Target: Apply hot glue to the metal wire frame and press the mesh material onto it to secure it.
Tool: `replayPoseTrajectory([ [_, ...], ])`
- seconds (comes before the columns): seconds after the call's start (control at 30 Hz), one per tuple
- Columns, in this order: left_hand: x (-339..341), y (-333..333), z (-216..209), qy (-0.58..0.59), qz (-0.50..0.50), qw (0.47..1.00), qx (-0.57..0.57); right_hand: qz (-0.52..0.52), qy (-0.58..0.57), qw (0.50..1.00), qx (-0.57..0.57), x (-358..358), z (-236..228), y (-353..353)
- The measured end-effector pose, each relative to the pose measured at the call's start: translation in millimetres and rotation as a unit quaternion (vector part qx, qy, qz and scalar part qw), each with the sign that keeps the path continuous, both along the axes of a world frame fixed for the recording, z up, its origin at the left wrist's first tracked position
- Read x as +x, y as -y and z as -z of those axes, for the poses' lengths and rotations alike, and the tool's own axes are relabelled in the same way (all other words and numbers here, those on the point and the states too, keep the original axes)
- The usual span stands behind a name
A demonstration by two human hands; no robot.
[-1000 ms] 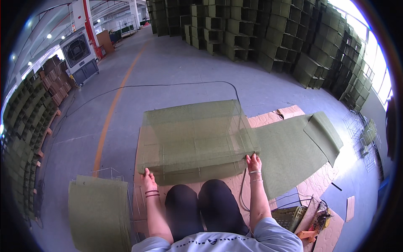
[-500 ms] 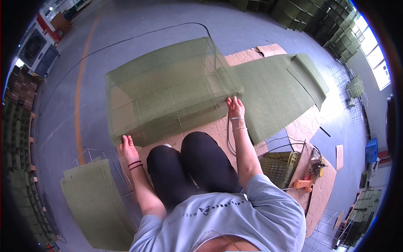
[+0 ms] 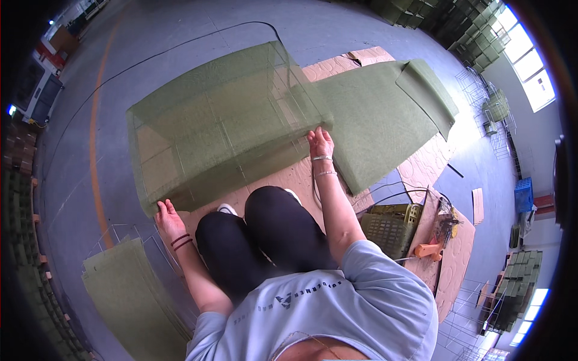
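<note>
Before my knees lies a box-shaped wire frame [image 3: 226, 137] under sheer green mesh fabric [image 3: 198, 114], and its thin rods show through the cloth. The fingers of my left hand [image 3: 170, 221] are closed at the near left corner, pinching the mesh edge. At the near right corner my right hand [image 3: 321, 146] has thumb and fingers pressed together on the fabric. The cloth runs between both hands along the near lower side. Touching the box on the right are flat green mesh sheets [image 3: 385, 114], one folded over at the far end.
Cardboard [image 3: 430, 165] lies under the work. To my right sit a plastic crate [image 3: 391, 225] and an orange-handled tool [image 3: 428, 251]. A stack of green sheets [image 3: 129, 289] rests by wire frames at my left. A black cable [image 3: 205, 34] crosses the floor beyond the box.
The whole scene has shifted slightly left and partly upward in the picture as the view moved. Both hands stay at the same corners of the mesh-covered frame.
</note>
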State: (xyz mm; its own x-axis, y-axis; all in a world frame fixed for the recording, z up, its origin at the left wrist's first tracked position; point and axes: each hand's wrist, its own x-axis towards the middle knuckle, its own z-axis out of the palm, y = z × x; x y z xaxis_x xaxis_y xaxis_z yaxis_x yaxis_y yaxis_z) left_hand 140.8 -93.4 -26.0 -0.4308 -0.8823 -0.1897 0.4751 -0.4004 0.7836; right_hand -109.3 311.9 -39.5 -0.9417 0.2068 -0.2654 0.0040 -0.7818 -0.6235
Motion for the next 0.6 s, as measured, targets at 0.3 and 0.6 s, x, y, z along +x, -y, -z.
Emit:
replayPoseTrajectory([
  [0.3,-0.9,5.7,7.0,0.006,-0.025,1.0,-0.011,-0.001,0.004,0.999,0.034,0.2,-2.8,-5.8],
  [0.6,-0.1,11.7,4.4,-0.014,-0.019,1.0,0.019,-0.013,0.008,0.999,0.038,-3.9,-4.0,3.0],
])
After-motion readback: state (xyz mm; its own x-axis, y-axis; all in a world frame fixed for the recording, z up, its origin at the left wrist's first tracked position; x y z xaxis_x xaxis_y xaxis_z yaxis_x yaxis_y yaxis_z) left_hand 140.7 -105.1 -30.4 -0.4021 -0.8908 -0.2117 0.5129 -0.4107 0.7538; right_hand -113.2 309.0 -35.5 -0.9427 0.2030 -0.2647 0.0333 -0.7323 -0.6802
